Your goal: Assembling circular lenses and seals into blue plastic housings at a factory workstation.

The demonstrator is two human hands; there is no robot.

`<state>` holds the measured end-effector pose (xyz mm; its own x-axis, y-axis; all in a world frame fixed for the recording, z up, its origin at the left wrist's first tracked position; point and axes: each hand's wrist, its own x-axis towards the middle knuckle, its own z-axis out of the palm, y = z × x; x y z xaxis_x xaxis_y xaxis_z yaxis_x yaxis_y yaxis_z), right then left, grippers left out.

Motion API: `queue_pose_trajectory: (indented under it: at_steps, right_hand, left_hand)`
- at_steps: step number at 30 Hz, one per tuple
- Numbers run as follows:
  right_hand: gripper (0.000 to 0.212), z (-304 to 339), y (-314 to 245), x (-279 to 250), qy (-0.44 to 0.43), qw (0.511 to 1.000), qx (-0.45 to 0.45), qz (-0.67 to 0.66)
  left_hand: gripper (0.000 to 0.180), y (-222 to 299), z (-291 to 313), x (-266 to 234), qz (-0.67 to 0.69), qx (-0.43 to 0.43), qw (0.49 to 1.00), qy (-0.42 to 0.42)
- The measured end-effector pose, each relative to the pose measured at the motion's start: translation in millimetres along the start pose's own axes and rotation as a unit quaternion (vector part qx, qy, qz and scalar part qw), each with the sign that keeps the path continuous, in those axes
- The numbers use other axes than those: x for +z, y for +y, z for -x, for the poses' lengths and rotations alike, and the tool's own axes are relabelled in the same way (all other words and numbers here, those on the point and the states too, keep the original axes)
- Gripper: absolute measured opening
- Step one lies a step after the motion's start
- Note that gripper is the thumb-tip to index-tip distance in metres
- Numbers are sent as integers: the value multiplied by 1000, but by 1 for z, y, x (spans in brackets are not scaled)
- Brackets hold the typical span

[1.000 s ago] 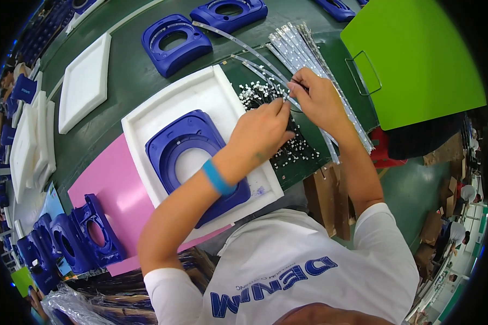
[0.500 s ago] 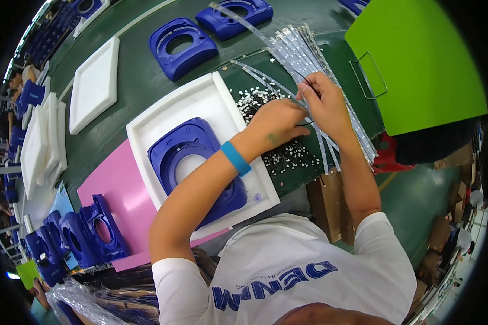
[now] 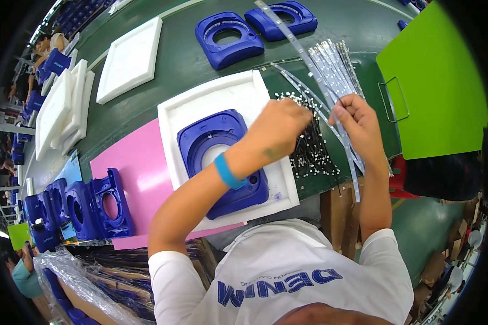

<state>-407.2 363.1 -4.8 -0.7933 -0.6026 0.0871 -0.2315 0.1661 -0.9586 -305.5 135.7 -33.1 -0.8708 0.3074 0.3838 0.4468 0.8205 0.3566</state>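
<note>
A long, clear LED strip [image 3: 296, 44] slants up and away from my right hand [image 3: 359, 125], whose fingers are pinched round it. Its lower end hangs past the table's near edge. My left hand [image 3: 282, 127], wearing a blue wristband [image 3: 229, 171], has its fingers curled in over a pile of black cables with white plugs [image 3: 313, 154]. What those fingers hold, if anything, is hidden. Under the left forearm, a blue plastic housing [image 3: 211, 128] with a round opening lies in a white foam tray [image 3: 169, 138]. More LED strips [image 3: 331, 62] lie bundled beyond my right hand.
Two blue housings [image 3: 229, 39] rest at the table's far side. A green panel with a wire handle [image 3: 434, 86] stands at right. Leftward are a pink sheet [image 3: 133, 157], upright blue housings [image 3: 112, 203], a flat foam tray [image 3: 130, 59] and stacked foam trays [image 3: 65, 111].
My hands, close together before with a thin dark cable by the right fingers, are now apart. The left has drawn back leftward over the cables; the right grips the strip. The view has shifted.
</note>
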Motion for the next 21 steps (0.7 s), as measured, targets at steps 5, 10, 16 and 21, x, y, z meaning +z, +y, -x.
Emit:
queue_pose_trajectory:
  at_steps: [5, 10, 16, 21]
  right_hand:
    - [9, 18, -19, 48, -124, 985, 39, -118]
    - [8, 18, -19, 110, -210, 967, 23, -142]
    - [20, 7, -27, 117, -134, 990, -34, -12]
    - [21, 9, -32, 140, -155, 985, -73, 21]
  left_hand:
    - [56, -25, 38, -71, 570, -259, 679, 384]
    - [49, -33, 71, -116, 508, -172, 724, 433]
    - [35, -43, 128, -224, 437, -192, 759, 444]
    - [32, -2, 133, -167, 301, -261, 890, 220]
